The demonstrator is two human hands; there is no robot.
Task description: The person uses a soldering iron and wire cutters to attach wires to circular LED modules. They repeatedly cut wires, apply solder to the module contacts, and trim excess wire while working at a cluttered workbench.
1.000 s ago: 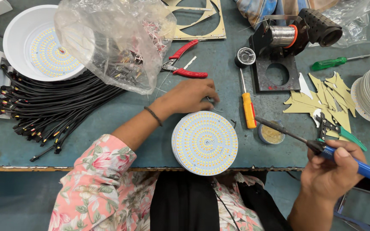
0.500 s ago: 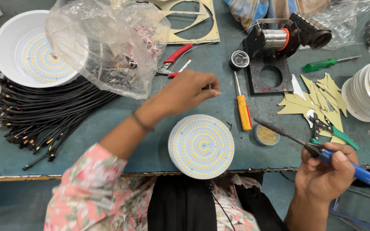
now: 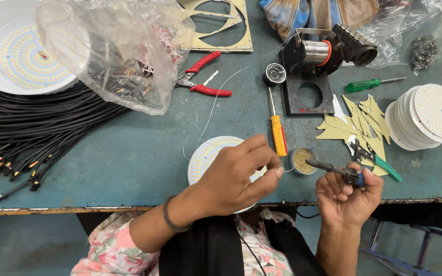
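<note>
Thin solder wire between fingertips

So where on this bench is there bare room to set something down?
The widest bare patch of the bench lies between the black cables, plastic bag and round LED board. A thin wire crosses its right side. Right of the yellow screwdriver it is crowded with tools, scraps and stacked boards.

The left hand covered most of the LED disc. The white dish and the cables ran off the left edge. The bag's contents were blurred behind plastic. The iron's handle was hidden in the right hand.
</note>
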